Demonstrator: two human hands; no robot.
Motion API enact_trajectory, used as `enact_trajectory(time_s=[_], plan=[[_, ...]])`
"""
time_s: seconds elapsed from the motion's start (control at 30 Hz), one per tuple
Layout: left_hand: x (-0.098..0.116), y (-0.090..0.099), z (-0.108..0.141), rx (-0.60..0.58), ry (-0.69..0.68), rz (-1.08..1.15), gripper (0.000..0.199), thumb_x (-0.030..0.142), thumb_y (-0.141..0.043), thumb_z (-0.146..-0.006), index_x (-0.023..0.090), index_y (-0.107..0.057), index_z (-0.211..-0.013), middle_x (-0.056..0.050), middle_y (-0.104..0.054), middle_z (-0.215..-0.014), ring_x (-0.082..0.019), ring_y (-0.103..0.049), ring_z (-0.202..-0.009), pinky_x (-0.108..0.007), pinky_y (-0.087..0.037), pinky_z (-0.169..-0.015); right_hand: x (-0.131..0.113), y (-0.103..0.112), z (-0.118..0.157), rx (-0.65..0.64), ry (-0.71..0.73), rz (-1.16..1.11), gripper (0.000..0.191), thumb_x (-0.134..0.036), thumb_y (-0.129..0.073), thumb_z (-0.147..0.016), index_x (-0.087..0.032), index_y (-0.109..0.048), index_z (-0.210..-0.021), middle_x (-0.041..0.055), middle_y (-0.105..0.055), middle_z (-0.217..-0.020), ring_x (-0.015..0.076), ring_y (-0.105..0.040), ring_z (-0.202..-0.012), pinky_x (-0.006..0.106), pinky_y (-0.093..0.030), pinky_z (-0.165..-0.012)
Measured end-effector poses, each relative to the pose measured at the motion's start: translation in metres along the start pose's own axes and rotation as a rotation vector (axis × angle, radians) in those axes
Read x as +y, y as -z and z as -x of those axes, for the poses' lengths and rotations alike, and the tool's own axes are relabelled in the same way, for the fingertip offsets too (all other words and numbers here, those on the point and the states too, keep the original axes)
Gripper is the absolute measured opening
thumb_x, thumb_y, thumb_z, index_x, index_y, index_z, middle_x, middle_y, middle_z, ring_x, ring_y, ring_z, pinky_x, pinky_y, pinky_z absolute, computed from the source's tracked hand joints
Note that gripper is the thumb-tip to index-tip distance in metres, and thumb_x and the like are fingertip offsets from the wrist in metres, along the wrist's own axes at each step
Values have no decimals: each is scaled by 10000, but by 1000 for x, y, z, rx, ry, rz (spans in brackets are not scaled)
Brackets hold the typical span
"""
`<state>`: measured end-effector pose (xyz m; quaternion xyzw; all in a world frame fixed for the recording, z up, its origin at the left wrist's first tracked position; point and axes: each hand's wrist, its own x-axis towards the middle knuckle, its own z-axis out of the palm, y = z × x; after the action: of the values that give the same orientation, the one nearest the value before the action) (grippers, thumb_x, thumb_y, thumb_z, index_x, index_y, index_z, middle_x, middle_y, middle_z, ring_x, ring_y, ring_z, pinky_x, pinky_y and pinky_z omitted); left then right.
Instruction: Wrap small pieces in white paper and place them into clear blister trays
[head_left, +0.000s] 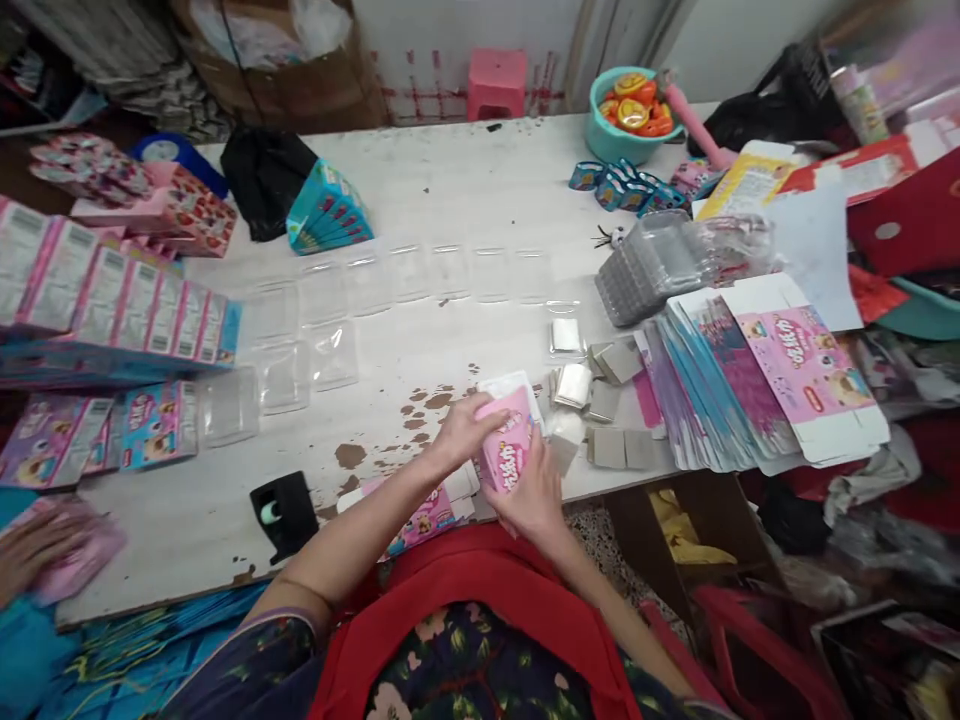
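Observation:
Between my two hands is a pink printed carton (504,455) with a white flap standing up at its top. My left hand (463,430) grips its upper left side, thumb across the front. My right hand (536,492) wraps round the lower right side. Beneath my left forearm lies another flat pink carton (427,520) at the table's front edge. Just right of my hands are small white folded squares (574,385) and grey square cards (619,448). One clear plastic tray (565,335) there has a white square in it.
Clear plastic trays (330,353) line the table's (465,170) middle and left. A fan of flat cartons (720,380) and stacked trays (645,265) stand right. A black tape dispenser (283,512) sits front left. Filled boxes (112,300) and another person's hand (45,550) are at far left.

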<state>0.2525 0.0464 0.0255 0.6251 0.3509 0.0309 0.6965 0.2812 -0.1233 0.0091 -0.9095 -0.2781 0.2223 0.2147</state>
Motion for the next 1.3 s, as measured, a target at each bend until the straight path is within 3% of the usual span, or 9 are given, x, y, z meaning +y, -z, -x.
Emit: enact_trajectory(time_s=[0.07,0.17,0.3,0.4,0.5,0.73,0.93,1.07,1.3], plan=[[14,-31,-42,-5,-75,-77,415,530,-603,-775,172,-602,-983,-25,-650,-763,-156,-602,-682,-257,-466,-626,36,7,5,73,-80,-19,1208,-491,-727,-613,-105,2,-1496,252,-388,-1375,432,-403,-1258,576,-378,-979],[25,-81,-130,235,-138,-309,577,506,-606,-786,204,-464,-1257,-112,-611,-1174,-222,-592,-1040,-350,-470,-885,94,26,15,120,-188,-46,1274,-507,-762,-558,-88,-5,-1493,259,-374,-1387,439,-379,-1278,574,-348,-1006],[20,-154,-232,263,74,-674,882,538,-640,-728,240,-236,-1453,-150,-174,-1566,-321,-179,-1432,-527,-306,-1079,139,49,23,134,-263,-104,1318,-532,-799,-505,-118,-37,-1498,232,-343,-1401,427,-327,-1315,561,-315,-1044],[10,-186,-267,223,219,-815,1090,595,-654,-674,234,-47,-1504,-161,74,-1588,-345,27,-1461,-623,-207,-1091,148,58,22,159,-278,-156,1313,-548,-808,-493,-125,-67,-1492,219,-337,-1387,415,-308,-1321,552,-293,-1067],[1,-188,-276,182,233,-937,1136,545,-670,-669,237,33,-1507,-173,140,-1575,-352,75,-1457,-662,-177,-1075,154,61,19,160,-299,-198,1296,-547,-804,-499,-108,-83,-1481,229,-331,-1370,423,-311,-1307,564,-288,-1063],[-13,-142,-258,125,152,-1120,1034,429,-674,-676,263,-80,-1505,-145,85,-1586,-376,27,-1449,-658,-141,-1084,162,57,8,185,-281,-264,1271,-515,-816,-491,-135,-105,-1474,214,-318,-1363,417,-315,-1291,574,-275,-1065],[-11,-105,-220,163,-22,-1067,807,343,-677,-707,222,-329,-1425,-196,-294,-1453,-383,-300,-1300,-563,-249,-1045,151,72,2,165,-234,-393,1242,-497,-833,-500,-188,-108,-1460,191,-282,-1432,364,-350,-1311,510,-320,-1064],[14,-61,-155,64,-261,-1137,789,336,-691,-695,239,-366,-1407,-157,-230,-1487,-397,-253,-1304,-562,-182,-1059,147,82,-2,99,-180,-435,1268,-492,-856,-472,-182,-112,-1451,179,-367,-1385,331,-433,-1260,476,-371,-1033],[35,14,-4,-436,-559,-1080,760,435,-668,-691,325,-384,-1388,-88,-330,-1452,-348,-341,-1227,-535,-200,-1058,129,74,-23,25,216,-152,1283,-547,-836,-489,-136,-111,-1465,209,-306,-1403,367,-334,-1304,520,-296,-1069]])
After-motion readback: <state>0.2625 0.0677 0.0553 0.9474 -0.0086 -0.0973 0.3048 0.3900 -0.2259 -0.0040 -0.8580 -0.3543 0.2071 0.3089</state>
